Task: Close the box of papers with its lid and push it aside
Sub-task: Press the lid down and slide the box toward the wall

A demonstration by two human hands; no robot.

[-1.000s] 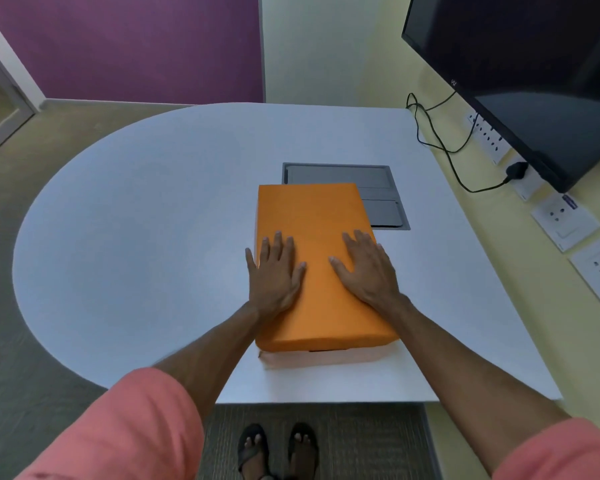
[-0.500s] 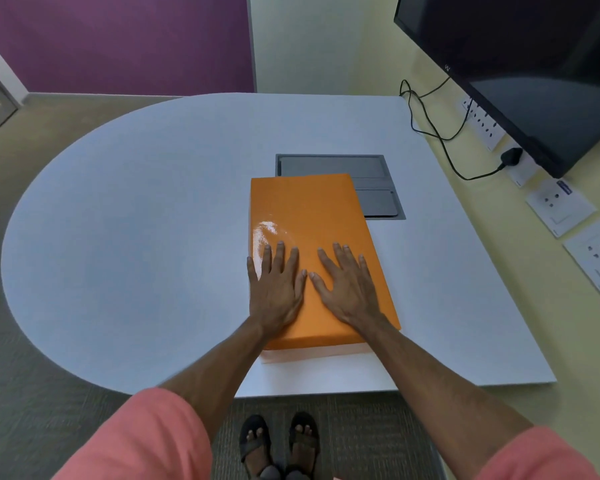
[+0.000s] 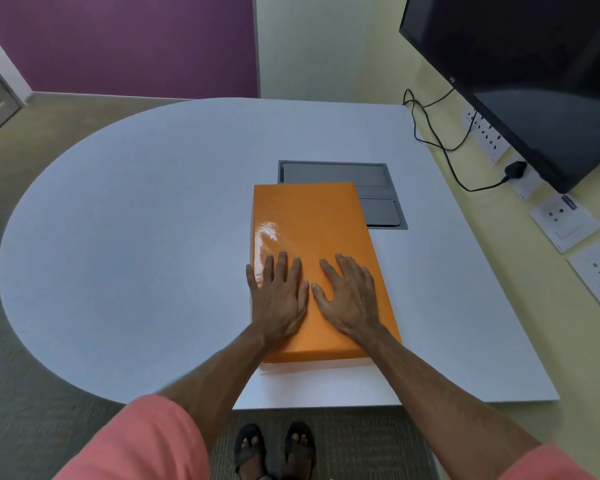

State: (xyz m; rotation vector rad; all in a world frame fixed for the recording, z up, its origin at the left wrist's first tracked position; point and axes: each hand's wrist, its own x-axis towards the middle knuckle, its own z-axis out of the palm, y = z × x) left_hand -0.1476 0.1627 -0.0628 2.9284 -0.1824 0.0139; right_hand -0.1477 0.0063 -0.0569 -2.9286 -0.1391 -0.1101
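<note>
An orange lid (image 3: pixel 309 223) covers the box on the white table (image 3: pixel 136 237). A thin pale strip of the box (image 3: pixel 312 368) shows under the lid's near edge; the papers are hidden. My left hand (image 3: pixel 278 299) lies flat on the near left part of the lid, fingers spread, its little finger over the left edge. My right hand (image 3: pixel 350 299) lies flat beside it on the near right part. The thumbs almost touch. Neither hand grips anything.
A grey cable hatch (image 3: pixel 381 188) is set into the table just behind the box, partly covered by it. A black monitor (image 3: pixel 534 81) hangs at the right above wall sockets (image 3: pixel 565 220) and a black cable (image 3: pixel 437 140). My feet (image 3: pixel 274 452) stand under the table's near edge.
My right hand has slid left across the lid until it lies close beside the left hand. The lid and box have turned slightly, and the view has shifted.
</note>
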